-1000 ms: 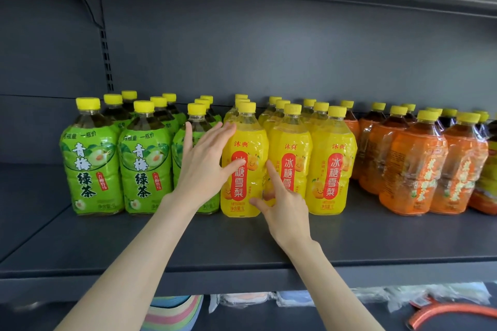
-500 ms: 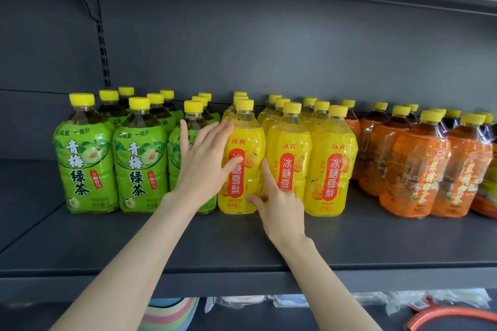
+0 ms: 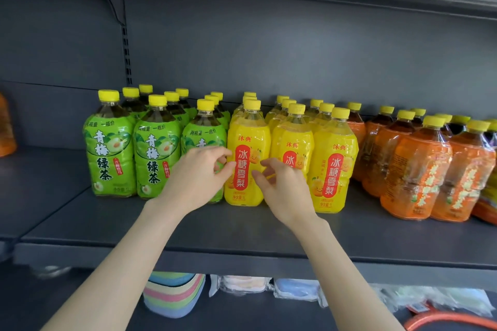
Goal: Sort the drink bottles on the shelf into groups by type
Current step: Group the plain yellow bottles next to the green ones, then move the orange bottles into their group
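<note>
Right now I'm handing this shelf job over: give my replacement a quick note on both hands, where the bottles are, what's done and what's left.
Left hand: empty, fingers curled, in front of the seam between the green-label bottles and the front-left yellow bottle.
Right hand: empty, curled at that bottle's right side; grip not visible.
Shelf: green group left, yellow-label bottles centre, orange-label bottles right, all upright.
Done: the three groups look sorted.
Left: probably just squaring up rows; the far right edge is cut off, so check there.
</note>
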A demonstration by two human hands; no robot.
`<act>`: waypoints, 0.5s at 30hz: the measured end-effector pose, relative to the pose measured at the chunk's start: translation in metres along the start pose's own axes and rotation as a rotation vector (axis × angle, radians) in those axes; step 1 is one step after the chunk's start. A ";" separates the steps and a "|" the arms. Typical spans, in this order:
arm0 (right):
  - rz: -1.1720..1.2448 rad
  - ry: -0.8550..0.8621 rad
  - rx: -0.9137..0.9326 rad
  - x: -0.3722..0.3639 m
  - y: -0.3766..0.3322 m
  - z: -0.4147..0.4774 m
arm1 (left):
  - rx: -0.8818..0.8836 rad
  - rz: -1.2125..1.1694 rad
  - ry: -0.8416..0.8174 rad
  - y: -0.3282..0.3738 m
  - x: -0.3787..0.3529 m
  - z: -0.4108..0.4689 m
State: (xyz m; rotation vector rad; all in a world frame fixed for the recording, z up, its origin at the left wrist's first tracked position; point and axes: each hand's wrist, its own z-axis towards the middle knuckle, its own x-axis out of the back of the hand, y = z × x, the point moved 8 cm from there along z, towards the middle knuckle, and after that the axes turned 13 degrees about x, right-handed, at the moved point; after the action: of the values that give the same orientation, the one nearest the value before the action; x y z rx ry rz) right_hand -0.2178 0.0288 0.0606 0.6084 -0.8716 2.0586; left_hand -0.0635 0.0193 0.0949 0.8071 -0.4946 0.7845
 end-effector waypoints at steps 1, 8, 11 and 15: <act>0.024 0.028 0.017 0.006 -0.010 0.004 | 0.028 -0.054 0.006 -0.003 0.012 -0.003; 0.157 0.168 0.128 0.014 -0.112 0.034 | 0.162 -0.325 0.137 -0.055 0.121 -0.025; 0.230 0.208 0.159 -0.006 -0.167 0.037 | 0.189 -0.392 0.200 -0.099 0.171 -0.042; 0.308 0.234 0.140 -0.064 -0.235 0.035 | 0.239 -0.421 0.200 -0.171 0.224 -0.071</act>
State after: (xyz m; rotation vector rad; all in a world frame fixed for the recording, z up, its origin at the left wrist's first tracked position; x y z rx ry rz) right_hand 0.0142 0.0750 0.1268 0.3089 -0.7226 2.4261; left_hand 0.2155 0.0950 0.1225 1.0011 -0.0448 0.5287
